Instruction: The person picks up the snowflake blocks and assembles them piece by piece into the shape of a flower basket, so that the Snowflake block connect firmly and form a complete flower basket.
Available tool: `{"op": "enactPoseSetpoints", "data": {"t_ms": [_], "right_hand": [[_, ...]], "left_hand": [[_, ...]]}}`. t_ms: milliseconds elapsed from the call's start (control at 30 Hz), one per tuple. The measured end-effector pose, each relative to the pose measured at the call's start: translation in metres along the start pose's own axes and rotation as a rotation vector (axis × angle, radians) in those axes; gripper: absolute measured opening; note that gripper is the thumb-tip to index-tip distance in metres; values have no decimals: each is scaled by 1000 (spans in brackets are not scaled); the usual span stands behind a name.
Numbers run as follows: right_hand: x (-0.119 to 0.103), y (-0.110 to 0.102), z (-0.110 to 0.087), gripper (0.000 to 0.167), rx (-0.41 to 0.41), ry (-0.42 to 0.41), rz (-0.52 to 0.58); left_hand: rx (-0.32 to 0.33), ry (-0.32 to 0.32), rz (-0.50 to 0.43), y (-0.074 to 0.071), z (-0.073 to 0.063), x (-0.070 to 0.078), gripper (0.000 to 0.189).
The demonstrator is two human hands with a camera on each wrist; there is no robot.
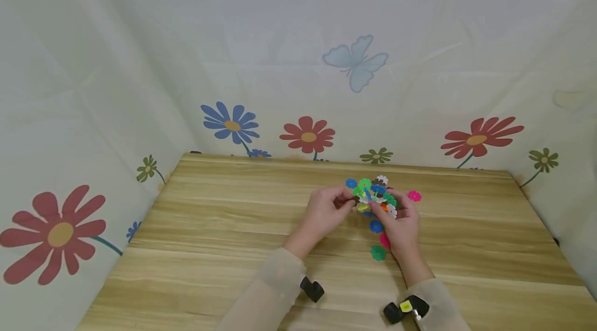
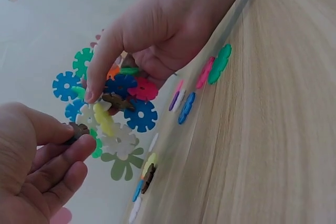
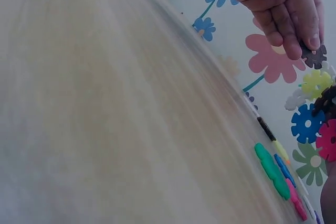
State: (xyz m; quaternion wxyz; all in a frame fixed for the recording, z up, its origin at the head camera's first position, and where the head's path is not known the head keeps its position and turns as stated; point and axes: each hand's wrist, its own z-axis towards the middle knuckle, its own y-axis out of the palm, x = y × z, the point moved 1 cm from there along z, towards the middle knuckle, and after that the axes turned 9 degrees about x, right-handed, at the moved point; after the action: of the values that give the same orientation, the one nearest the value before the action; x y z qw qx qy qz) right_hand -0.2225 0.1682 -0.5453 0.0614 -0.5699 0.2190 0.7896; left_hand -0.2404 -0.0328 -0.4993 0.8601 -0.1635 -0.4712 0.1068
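My left hand (image 1: 326, 212) pinches a dark brown notched plastic disc (image 2: 79, 131) between thumb and fingertips. Facing it, my right hand (image 1: 403, 222) grips a cluster of interlocked snowflake discs (image 2: 122, 84) in blue, green, white, yellow, pink, orange and brown. In the left wrist view the cluster is held above the table, its yellow and white discs nearest the brown one. The right thumb lies across the cluster and hides part of it. Seen from the right wrist, the brown disc (image 3: 314, 56) overlaps the cluster's upper edge, close to a yellow disc (image 3: 316, 83).
Loose discs lie flat on the wooden table (image 1: 224, 227): a green one (image 1: 378, 253), a blue one (image 1: 375, 226) and a pink one (image 1: 384, 240) nearer the body, another pink one (image 1: 414, 196) to the right. Several more lie behind the hands. A flowered cloth (image 1: 261, 72) hangs around the table.
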Motion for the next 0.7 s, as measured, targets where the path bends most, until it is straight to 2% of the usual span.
{"op": "enactPoseSetpoints", "data": {"t_ms": [233, 467, 700], "right_hand": [[-1, -1, 0, 44, -26, -26, -22], [-2, -3, 0, 45, -29, 11, -35], [-2, -4, -1, 45, -79, 23, -94]], "left_hand": [[-3, 12, -8, -2, -1, -1, 4], [-14, -6, -59, -1, -2, -1, 6], [-38, 50, 19, -3, -2, 0, 4]]}}
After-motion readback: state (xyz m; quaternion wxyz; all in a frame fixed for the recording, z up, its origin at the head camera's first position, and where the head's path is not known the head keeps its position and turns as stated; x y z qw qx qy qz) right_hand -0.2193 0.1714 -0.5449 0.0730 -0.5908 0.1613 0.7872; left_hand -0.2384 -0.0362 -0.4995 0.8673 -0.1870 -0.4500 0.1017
